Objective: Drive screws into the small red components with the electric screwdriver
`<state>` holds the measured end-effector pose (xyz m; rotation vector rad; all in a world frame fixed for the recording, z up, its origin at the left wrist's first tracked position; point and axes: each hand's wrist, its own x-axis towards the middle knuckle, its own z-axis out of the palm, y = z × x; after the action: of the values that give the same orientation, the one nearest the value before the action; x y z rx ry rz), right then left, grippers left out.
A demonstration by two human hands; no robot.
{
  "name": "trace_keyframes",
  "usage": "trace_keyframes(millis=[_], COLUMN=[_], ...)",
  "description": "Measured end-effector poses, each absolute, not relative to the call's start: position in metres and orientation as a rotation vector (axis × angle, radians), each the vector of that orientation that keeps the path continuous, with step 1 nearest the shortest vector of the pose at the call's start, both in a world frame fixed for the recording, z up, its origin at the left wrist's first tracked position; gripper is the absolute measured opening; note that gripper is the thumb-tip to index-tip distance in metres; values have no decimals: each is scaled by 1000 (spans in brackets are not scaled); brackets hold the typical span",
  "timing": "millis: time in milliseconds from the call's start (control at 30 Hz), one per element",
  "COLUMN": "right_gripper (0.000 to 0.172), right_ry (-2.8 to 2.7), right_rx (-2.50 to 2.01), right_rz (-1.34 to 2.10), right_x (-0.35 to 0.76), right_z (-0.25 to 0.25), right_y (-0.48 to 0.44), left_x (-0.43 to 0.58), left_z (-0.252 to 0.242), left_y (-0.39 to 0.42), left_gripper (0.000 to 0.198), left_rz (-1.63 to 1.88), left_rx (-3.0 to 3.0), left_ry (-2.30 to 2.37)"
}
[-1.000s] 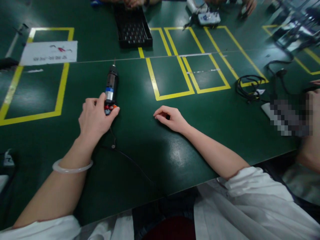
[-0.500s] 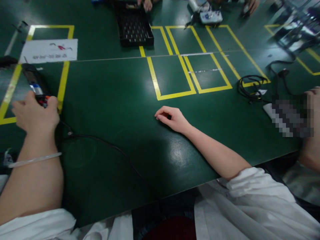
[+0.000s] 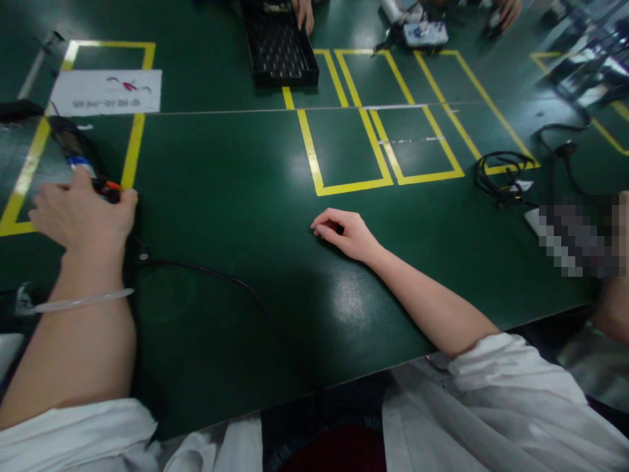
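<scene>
At the left, my left hand [image 3: 86, 210] is wrapped round a dark handheld device [image 3: 73, 147] with a blue band and a red-orange part. Much of the device is hidden under the fingers. Near it a thin black cable [image 3: 211, 270] runs over the green table [image 3: 221, 196]. My right hand [image 3: 346, 233] rests on the table near the middle, its fingers curled and the thumb close to the fingertips. Nothing shows inside its curl. A white paper label [image 3: 108, 92] lies beyond my left hand.
A black tray [image 3: 282, 52] stands at the far side with another person's hand [image 3: 304, 14] on it. Yellow tape outlines [image 3: 354, 188] mark the table. A coiled black cable [image 3: 498, 176] lies at the right, near another person's arm [image 3: 612, 305].
The whole view has shifted slightly. My left hand still grips the device and has turned a little. The far person's hand has moved onto the tray's side. My right hand has stayed put.
</scene>
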<state>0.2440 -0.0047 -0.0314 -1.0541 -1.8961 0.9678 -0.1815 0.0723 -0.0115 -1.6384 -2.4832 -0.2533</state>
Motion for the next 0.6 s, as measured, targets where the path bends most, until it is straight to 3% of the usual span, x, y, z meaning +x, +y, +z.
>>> trace_keyframes(millis=[600], right_gripper=[16], right_ry=[-1909], right_rx=[-1045], right_rz=[937], right_x=[244], right_z=[-31], right_y=[-4], left_x=[-165], left_z=[-8], left_y=[63], left_gripper=[76], left_rz=[-437], left_rx=[-1719], left_ry=[-2463])
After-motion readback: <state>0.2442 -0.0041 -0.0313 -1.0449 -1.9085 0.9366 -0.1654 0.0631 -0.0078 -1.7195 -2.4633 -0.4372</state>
